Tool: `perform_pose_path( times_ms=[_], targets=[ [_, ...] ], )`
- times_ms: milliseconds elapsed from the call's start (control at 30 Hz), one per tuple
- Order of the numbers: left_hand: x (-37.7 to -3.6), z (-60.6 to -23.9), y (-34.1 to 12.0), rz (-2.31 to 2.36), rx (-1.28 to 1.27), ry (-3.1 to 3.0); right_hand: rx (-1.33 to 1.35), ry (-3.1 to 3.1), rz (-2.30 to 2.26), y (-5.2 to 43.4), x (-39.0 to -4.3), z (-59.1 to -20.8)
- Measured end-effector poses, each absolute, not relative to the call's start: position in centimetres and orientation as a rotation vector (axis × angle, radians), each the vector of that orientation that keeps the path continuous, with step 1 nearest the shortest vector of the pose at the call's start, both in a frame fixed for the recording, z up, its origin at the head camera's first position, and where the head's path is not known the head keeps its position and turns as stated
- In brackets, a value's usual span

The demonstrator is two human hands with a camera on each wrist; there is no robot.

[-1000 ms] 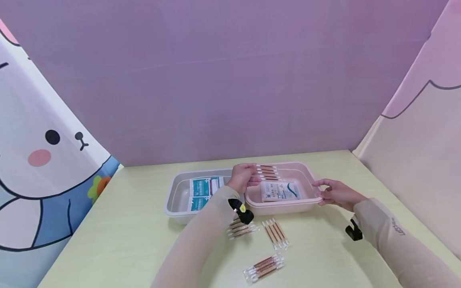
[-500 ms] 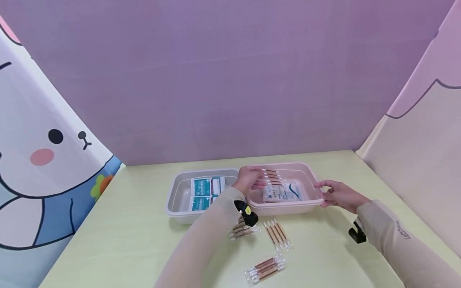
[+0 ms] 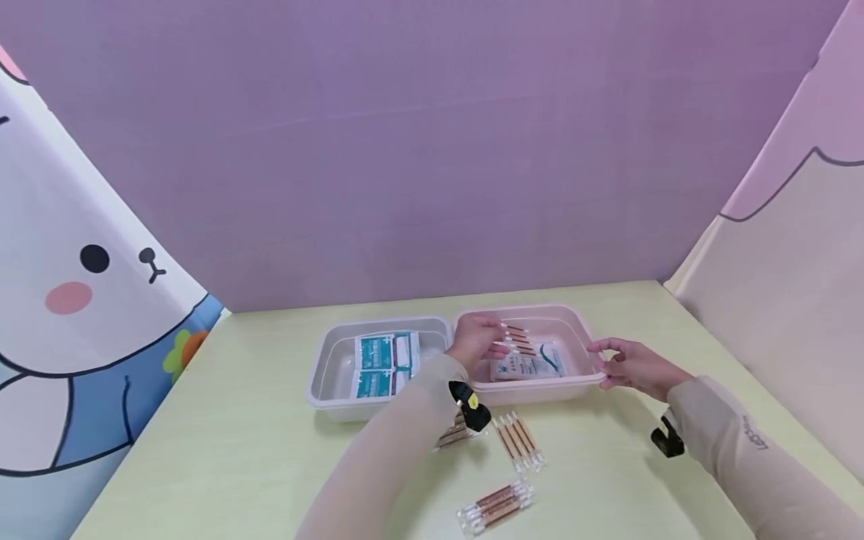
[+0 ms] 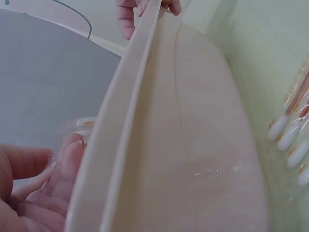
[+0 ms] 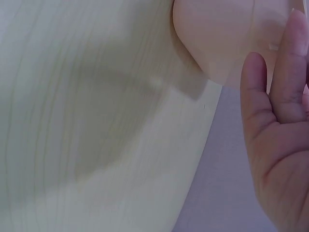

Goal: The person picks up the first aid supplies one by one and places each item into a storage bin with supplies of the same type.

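My left hand (image 3: 478, 337) is over the left part of the pink plastic basin (image 3: 580, 337), pinching the end of a clear packet of brown-stick cotton swabs (image 3: 518, 339). In the left wrist view, the basin's wall (image 4: 207, 121) hides part of this hand (image 4: 43, 188) and most of the packet. My right hand (image 3: 634, 365) holds the basin's right rim, with fingers on both sides of it. Beneath the swabs, a white printed packet (image 3: 529, 365) lies in the basin, partly covered by them.
Left of the pink basin stands a grey basin (image 3: 331, 367) with several teal-and-white packets (image 3: 376, 352). On the table in front lie more swab packets: one light brown (image 3: 518, 441), one reddish brown (image 3: 496, 506), and one (image 3: 455, 433) partly behind the left wrist.
My left hand has moved right and slightly down with the swab packet, bringing it over the white printed packet. The right hand keeps its hold on the rim.
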State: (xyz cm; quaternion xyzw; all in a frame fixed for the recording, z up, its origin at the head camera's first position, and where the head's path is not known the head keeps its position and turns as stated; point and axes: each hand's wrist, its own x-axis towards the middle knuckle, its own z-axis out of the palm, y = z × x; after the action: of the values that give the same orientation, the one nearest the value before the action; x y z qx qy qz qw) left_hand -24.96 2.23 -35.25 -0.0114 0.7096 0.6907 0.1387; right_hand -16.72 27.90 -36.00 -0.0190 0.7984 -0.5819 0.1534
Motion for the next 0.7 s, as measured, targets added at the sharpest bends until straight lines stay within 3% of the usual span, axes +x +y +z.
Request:
perform_pose_path(
  times_ms=[500,700],
  targets=[
    [-25.2,-34.6,0.8,2.011,-0.087,2.012,0.009,2.314,-1.611,28.3,-17.1,-35.3],
    [-24.8,-34.4,-0.1,1.923,0.062,1.949,0.027,2.311,-1.606,28.9,-17.1,-35.5]
  ],
)
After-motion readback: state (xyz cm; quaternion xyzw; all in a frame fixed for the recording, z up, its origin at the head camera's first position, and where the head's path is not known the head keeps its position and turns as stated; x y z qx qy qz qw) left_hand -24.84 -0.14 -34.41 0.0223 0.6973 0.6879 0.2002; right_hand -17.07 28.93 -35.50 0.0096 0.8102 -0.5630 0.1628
